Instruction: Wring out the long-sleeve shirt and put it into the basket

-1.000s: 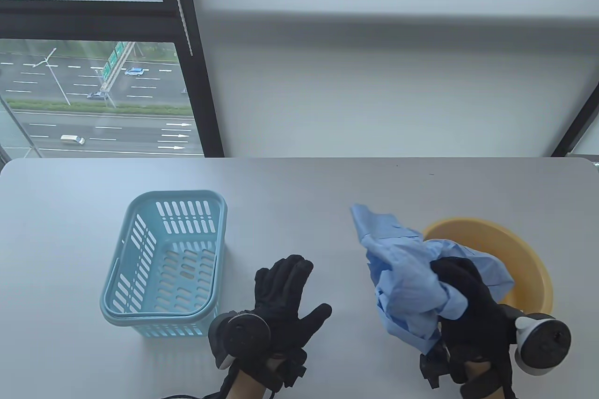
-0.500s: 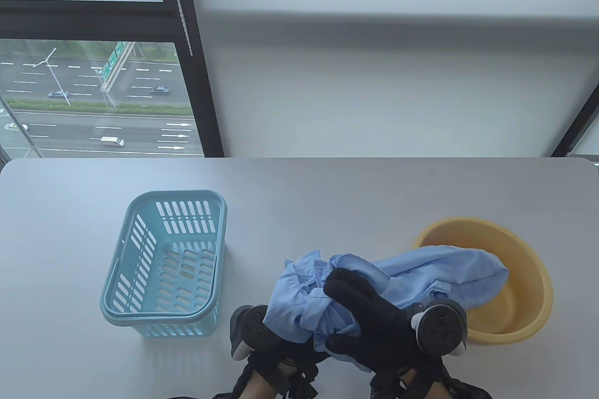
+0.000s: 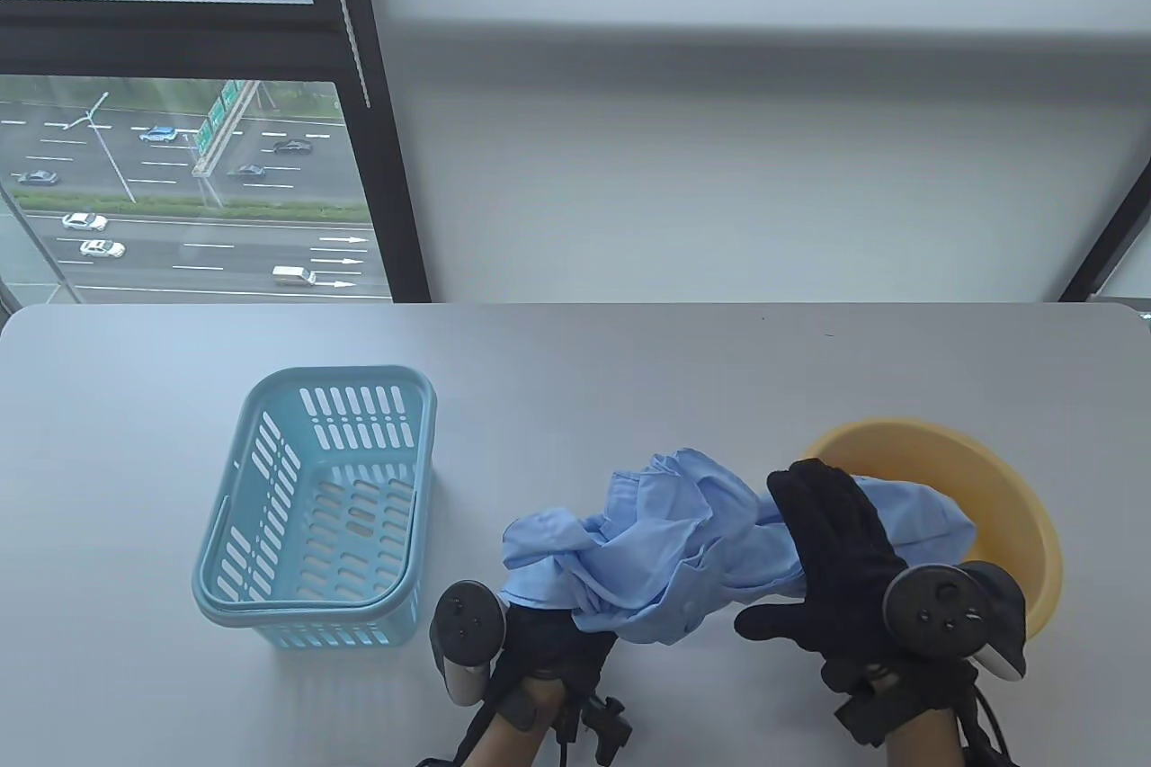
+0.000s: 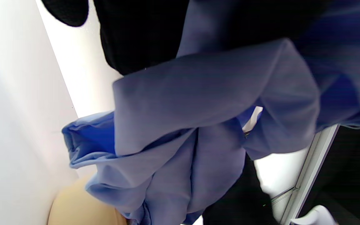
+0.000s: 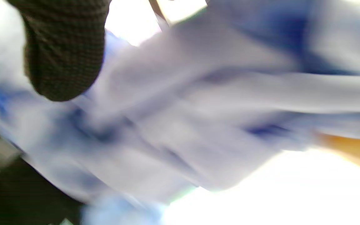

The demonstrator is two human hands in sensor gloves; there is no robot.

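The light blue long-sleeve shirt (image 3: 656,542) is bunched and stretched between both hands near the table's front edge, its right end hanging into a yellow basin (image 3: 1043,524). My left hand (image 3: 548,641) is under the shirt's left end and holds it, its fingers hidden by the cloth. In the left wrist view the shirt (image 4: 198,125) drapes over the black glove (image 4: 136,37). My right hand (image 3: 836,551) lies across the shirt's right part with fingers stretched and thumb spread. The right wrist view is blurred, showing shirt (image 5: 198,109) and one fingertip (image 5: 64,53). The pale blue basket (image 3: 342,373) stands empty on the left.
The grey table (image 3: 575,353) ends at a window and white wall behind. The basket stands about a hand's width left of my left hand. The basin sits at the front right, partly behind my right hand's tracker (image 3: 944,614).
The right hand has let go of the bunched middle and slid right, fingers now flat over the shirt by the basin. The left hand stays under the left end. The shirt is spread longer.
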